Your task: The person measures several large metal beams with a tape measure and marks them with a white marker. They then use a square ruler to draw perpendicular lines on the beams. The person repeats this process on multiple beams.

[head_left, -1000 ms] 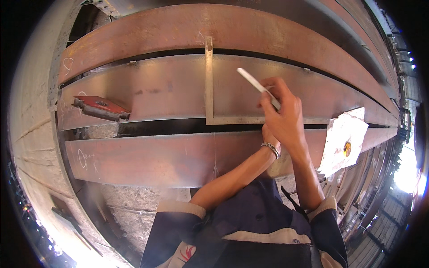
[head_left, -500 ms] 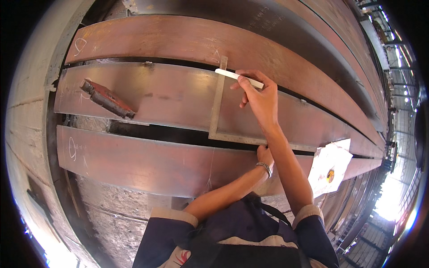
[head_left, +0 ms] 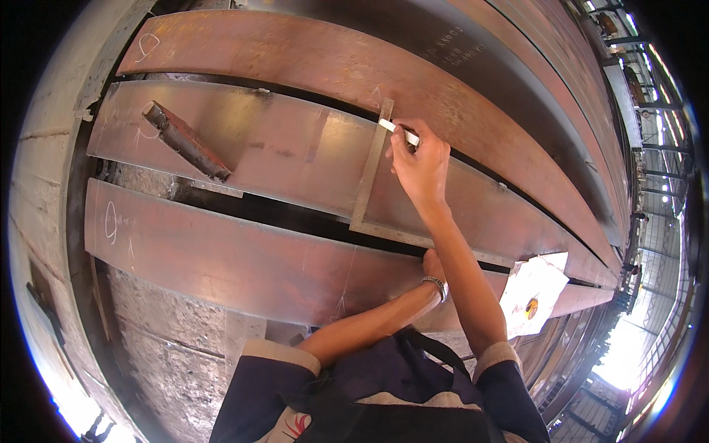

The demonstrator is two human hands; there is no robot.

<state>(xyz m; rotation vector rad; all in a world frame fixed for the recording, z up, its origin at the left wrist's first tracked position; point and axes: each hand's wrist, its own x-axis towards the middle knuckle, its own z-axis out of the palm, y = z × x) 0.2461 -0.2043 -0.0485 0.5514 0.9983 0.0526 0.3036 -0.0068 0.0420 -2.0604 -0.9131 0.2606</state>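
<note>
My right hand [head_left: 423, 159] pinches a white stick of chalk [head_left: 389, 127], its tip at the upper part of an L-shaped steel framing square [head_left: 368, 173]. The short arm of the square crosses the middle steel plate [head_left: 281, 148], and its long arm runs along that plate's near edge. My left hand [head_left: 434, 263] is closed at the long arm, gripping it; my right forearm hides some of its fingers. A faint line ending in an arrow mark shows on the near steel plate [head_left: 221, 258], below the square's corner.
A rusty, dark metal block [head_left: 185, 142] lies on the middle plate at left. A white paper sheet [head_left: 533, 293] with an orange-brown spot rests at right. Dark gaps separate the plates, and a far plate [head_left: 258, 48] lies beyond. A concrete ledge [head_left: 52, 170] borders the left.
My right hand has shifted slightly left and down, with the chalk now overlapping the square's upper arm and gripped nearer its tip. The whole view has also shifted a little.
</note>
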